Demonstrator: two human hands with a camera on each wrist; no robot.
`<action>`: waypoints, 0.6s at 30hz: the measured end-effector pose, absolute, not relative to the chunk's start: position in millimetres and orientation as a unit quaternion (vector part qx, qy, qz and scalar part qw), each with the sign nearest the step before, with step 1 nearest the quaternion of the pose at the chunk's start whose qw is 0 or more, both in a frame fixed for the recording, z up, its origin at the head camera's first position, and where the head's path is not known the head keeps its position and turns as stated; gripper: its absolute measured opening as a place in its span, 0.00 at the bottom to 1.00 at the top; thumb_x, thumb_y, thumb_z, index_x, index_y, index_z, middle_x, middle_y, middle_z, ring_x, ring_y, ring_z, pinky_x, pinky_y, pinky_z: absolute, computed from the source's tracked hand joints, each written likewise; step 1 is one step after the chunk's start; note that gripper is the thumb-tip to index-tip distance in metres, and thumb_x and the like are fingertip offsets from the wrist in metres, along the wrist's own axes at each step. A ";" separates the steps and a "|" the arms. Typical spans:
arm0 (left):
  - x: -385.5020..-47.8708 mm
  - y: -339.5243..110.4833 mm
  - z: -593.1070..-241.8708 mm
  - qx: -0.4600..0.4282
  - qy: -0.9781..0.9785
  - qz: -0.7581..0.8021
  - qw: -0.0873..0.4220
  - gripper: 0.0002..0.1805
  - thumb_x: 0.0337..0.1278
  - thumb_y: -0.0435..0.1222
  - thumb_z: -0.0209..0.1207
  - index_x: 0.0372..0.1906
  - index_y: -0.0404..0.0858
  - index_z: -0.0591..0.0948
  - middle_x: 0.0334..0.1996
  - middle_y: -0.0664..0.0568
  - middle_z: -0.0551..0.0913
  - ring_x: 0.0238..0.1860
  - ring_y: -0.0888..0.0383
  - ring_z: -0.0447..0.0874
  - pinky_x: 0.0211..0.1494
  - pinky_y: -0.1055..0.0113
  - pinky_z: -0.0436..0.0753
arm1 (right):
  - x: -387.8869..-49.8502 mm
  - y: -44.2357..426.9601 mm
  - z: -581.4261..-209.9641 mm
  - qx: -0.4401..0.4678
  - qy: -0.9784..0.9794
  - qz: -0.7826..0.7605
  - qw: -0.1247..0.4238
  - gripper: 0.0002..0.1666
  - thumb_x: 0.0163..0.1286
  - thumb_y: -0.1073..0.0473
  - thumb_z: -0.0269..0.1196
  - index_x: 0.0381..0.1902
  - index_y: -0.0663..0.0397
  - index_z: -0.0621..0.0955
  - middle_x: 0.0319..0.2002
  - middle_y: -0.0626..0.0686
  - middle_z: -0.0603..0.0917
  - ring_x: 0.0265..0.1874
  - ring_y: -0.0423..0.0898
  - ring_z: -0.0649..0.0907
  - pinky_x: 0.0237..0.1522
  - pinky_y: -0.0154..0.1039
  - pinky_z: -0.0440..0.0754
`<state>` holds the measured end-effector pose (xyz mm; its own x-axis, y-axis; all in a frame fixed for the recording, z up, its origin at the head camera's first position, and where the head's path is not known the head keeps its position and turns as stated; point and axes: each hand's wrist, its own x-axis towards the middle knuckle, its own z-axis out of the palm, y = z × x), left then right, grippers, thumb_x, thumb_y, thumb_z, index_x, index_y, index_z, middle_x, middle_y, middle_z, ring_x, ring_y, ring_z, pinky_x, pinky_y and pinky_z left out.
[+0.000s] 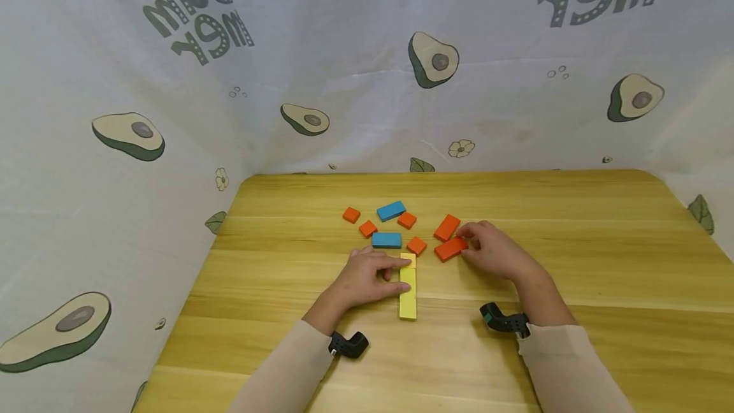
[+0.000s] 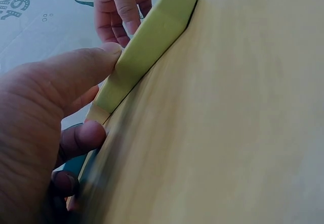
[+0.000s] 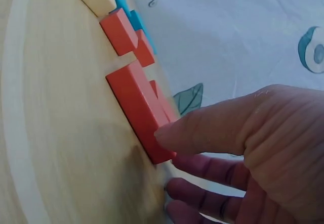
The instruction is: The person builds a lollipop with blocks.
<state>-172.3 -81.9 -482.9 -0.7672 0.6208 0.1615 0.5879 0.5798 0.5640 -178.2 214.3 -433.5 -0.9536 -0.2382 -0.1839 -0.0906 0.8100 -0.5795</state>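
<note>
My left hand point(image 1: 367, 278) rests at two yellow blocks laid end to end in a line. Its index fingertip is over the small yellow block point(image 1: 408, 260), and its thumb point(image 2: 101, 57) touches the long yellow block point(image 1: 408, 301). With thumb and fingers my right hand point(image 1: 497, 250) pinches the right end of a long red block point(image 1: 449, 249), which lies flat on the table. In the right wrist view the thumb lies on the near side of this red block point(image 3: 134, 107). Just behind it sits another long red block point(image 1: 447, 227).
Two blue blocks point(image 1: 387, 240) and several small red blocks point(image 1: 417, 246) lie beyond the yellow line. All are on a wooden table point(image 1: 602, 228). A white curtain point(image 1: 355, 30) with avocado prints hangs behind the table and along its left side.
</note>
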 end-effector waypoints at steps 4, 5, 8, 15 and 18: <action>-172.0 -81.0 -483.8 0.339 0.888 0.310 0.027 0.26 0.58 0.54 0.70 0.62 0.58 0.84 0.25 0.65 0.76 0.35 0.66 0.68 0.47 0.62 0.59 | -178.9 215.0 -438.8 -0.092 0.940 -0.305 0.122 0.25 0.71 0.63 0.63 0.64 0.64 0.75 0.61 0.69 0.77 0.55 0.63 0.79 0.57 0.61 0.78; -171.9 -81.0 -484.1 0.338 0.888 0.309 0.027 0.25 0.58 0.54 0.70 0.62 0.58 0.84 0.25 0.66 0.76 0.35 0.66 0.68 0.47 0.63 0.59 | -178.9 214.6 -439.2 -0.094 0.939 -0.305 0.123 0.26 0.71 0.63 0.63 0.65 0.64 0.75 0.60 0.68 0.77 0.54 0.63 0.79 0.57 0.61 0.78; -171.1 -81.5 -484.3 0.338 0.889 0.309 0.025 0.25 0.58 0.53 0.70 0.62 0.57 0.85 0.25 0.66 0.76 0.35 0.66 0.69 0.46 0.63 0.59 | -179.5 213.1 -440.0 -0.100 0.938 -0.308 0.125 0.24 0.70 0.62 0.65 0.61 0.63 0.77 0.55 0.66 0.79 0.51 0.59 0.79 0.54 0.57 0.78; -171.5 -81.2 -483.4 0.333 0.890 0.309 0.027 0.25 0.58 0.53 0.71 0.61 0.56 0.85 0.24 0.65 0.76 0.34 0.67 0.70 0.45 0.64 0.59 | -180.7 212.8 -440.4 -0.097 0.939 -0.304 0.129 0.17 0.69 0.59 0.68 0.51 0.62 0.80 0.40 0.55 0.80 0.39 0.50 0.77 0.45 0.45 0.76; -172.1 -80.6 -484.1 0.332 0.890 0.311 0.030 0.25 0.58 0.53 0.71 0.61 0.56 0.85 0.23 0.65 0.77 0.34 0.67 0.70 0.45 0.64 0.59 | -180.3 214.6 -440.5 -0.097 0.937 -0.304 0.140 0.16 0.70 0.56 0.68 0.49 0.60 0.81 0.37 0.52 0.80 0.36 0.47 0.76 0.42 0.41 0.75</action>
